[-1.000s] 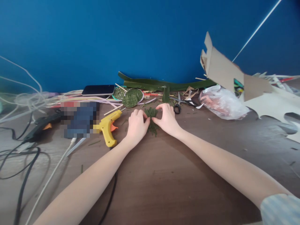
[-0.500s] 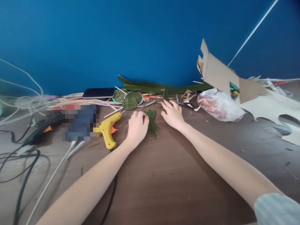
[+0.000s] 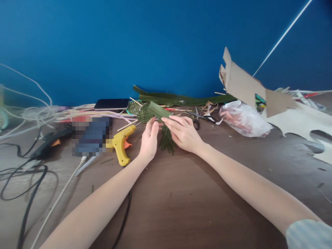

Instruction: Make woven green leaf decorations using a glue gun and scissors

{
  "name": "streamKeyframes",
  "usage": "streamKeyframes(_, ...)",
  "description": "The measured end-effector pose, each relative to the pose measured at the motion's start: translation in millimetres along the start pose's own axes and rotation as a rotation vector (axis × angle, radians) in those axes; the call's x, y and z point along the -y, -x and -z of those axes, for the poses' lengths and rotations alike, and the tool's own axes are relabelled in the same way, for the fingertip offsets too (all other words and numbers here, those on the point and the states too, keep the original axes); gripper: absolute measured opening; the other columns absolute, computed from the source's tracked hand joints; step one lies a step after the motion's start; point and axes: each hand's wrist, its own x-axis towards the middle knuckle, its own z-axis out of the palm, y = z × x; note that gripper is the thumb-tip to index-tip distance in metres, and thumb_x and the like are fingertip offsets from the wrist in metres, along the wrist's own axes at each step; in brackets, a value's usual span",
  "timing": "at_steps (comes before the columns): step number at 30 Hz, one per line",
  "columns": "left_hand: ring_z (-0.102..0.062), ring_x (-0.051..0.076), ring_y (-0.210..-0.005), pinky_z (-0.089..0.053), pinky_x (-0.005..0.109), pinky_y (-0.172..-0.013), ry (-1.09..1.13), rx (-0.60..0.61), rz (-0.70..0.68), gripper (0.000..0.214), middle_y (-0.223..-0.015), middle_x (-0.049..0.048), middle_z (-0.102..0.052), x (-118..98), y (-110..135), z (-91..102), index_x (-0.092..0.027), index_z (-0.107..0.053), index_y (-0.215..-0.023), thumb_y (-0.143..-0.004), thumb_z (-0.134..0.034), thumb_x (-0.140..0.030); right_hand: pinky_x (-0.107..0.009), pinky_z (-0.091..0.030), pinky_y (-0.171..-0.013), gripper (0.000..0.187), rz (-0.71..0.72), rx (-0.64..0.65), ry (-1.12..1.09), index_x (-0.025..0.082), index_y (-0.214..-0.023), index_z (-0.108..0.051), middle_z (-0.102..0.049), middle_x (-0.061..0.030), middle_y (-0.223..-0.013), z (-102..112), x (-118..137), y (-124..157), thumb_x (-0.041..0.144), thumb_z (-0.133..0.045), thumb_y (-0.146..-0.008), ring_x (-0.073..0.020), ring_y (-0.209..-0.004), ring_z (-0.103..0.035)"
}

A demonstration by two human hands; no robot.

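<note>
My right hand (image 3: 183, 134) holds a short green leaf strip (image 3: 158, 110) lifted off the brown table (image 3: 181, 204), its fingers closed along the strip's near end. My left hand (image 3: 149, 140) is raised beside it with fingers straight, touching the same strip from the left. Between and under both hands lies a small bundle of thin green leaf shreds (image 3: 167, 141).
A yellow glue gun (image 3: 120, 143) lies left of my hands, a black glue gun (image 3: 49, 141) and cables farther left. Behind are woven green discs (image 3: 142, 112), a phone (image 3: 111, 103), long leaves (image 3: 181, 99), scissors (image 3: 197, 117), a plastic bag (image 3: 242, 119) and cut cardboard (image 3: 249, 86).
My right hand reached back, picked up the green leaf strip and brought it over the shreds. My left hand let go of the shreds and rose to meet the strip.
</note>
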Motion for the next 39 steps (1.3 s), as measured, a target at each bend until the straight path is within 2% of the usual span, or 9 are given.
streamKeyframes(4, -0.057, 0.018, -0.104, -0.046, 0.030, -0.086, 0.068, -0.064, 0.051, 0.018, -0.107, 0.0075, -0.062, -3, -4, -0.3, -0.018, -0.051, -0.094, -0.085, -0.045, -0.032, -0.044, -0.028, -0.096, 0.043, 0.122, 0.090, -0.062, 0.021, -0.122, -0.053, -0.055, -0.0044, -0.129, -1, 6, 1, 0.009, -0.037, -0.084, -0.0235, -0.122, -0.042)
streamKeyframes(7, -0.059, 0.016, -0.099, -0.046, 0.029, -0.085, 0.128, -0.077, 0.084, 0.012, -0.101, 0.0056, -0.064, -1, -6, -2.2, -0.019, -0.045, -0.091, -0.079, -0.049, -0.022, -0.042, -0.030, -0.093, 0.037, 0.134, 0.079, -0.115, 0.020, -0.110, -0.060, -0.058, -0.0062, -0.125, -3, 7, 3, 0.007, -0.039, -0.081, -0.0235, -0.117, -0.045)
streamKeyframes(10, -0.061, 0.015, -0.090, -0.048, 0.029, -0.081, 0.114, -0.042, 0.069, 0.013, -0.090, 0.0028, -0.064, 1, -5, -3.4, -0.020, -0.043, -0.084, -0.074, -0.050, -0.016, -0.039, -0.035, -0.086, 0.026, 0.026, -0.030, -0.183, 0.020, -0.094, -0.060, -0.060, -0.0088, -0.115, -5, 5, 4, 0.010, -0.040, -0.080, -0.0226, -0.106, -0.051)
streamKeyframes(13, -0.060, 0.014, -0.081, -0.048, 0.028, -0.074, 0.004, 0.024, 0.015, 0.013, -0.082, 0.0007, -0.062, -1, -2, -3.6, -0.019, -0.045, -0.080, -0.070, -0.050, -0.014, -0.037, -0.040, -0.081, 0.010, -0.144, -0.181, -0.304, 0.019, -0.087, -0.054, -0.059, -0.0096, -0.097, -6, 1, 3, 0.021, -0.045, -0.083, -0.0216, -0.095, -0.052)
streamKeyframes(16, -0.058, 0.014, -0.075, -0.048, 0.027, -0.070, -0.057, 0.086, -0.031, 0.014, -0.079, -0.0005, -0.060, -4, 1, -3.7, -0.019, -0.046, -0.080, -0.068, -0.048, -0.014, -0.033, -0.042, -0.074, 0.010, -0.261, -0.254, -0.462, 0.020, -0.085, -0.050, -0.055, -0.0061, -0.086, -6, -2, 2, 0.030, -0.050, -0.083, -0.0189, -0.083, -0.053)
streamKeyframes(21, -0.057, 0.014, -0.074, -0.046, 0.027, -0.070, -0.049, 0.199, -0.061, 0.012, -0.077, -0.0013, -0.058, -5, 2, -2.4, -0.019, -0.047, -0.079, -0.068, -0.047, -0.015, -0.029, -0.041, -0.063, 0.010, -0.365, -0.159, -0.669, 0.020, -0.075, -0.050, -0.054, -0.0005, -0.070, -4, 2, 1, 0.027, -0.049, -0.082, -0.0143, -0.065, -0.050)
streamKeyframes(24, -0.055, 0.014, -0.072, -0.045, 0.027, -0.068, -0.077, 0.234, -0.058, 0.007, -0.075, -0.0010, -0.058, -3, 2, -1.4, -0.018, -0.049, -0.079, -0.074, -0.049, -0.023, -0.027, -0.039, -0.057, 0.012, -0.431, -0.116, -0.750, 0.020, -0.071, -0.048, -0.051, 0.0013, -0.064, -3, 7, 1, 0.027, -0.049, -0.081, -0.0129, -0.059, -0.047)
streamKeyframes(27, -0.055, 0.015, -0.073, -0.044, 0.027, -0.067, -0.112, 0.216, -0.037, 0.015, -0.077, -0.0001, -0.060, -2, 2, -1.0, -0.018, -0.054, -0.085, -0.078, -0.050, -0.030, -0.027, -0.038, -0.056, 0.015, -0.423, -0.077, -0.772, 0.020, -0.069, -0.047, -0.049, 0.0017, -0.063, -4, 10, 2, 0.028, -0.048, -0.081, -0.0123, -0.058, -0.046)
streamKeyframes(39, -0.056, 0.016, -0.078, -0.045, 0.028, -0.072, -0.125, 0.209, -0.016, 0.017, -0.080, 0.0006, -0.062, 1, 2, -1.4, -0.017, -0.056, -0.089, -0.080, -0.050, -0.030, -0.026, -0.038, -0.056, 0.015, -0.390, -0.068, -0.711, 0.018, -0.070, -0.049, -0.052, 0.0000, -0.063, -4, 9, 3, 0.026, -0.044, -0.082, -0.0125, -0.057, -0.050)
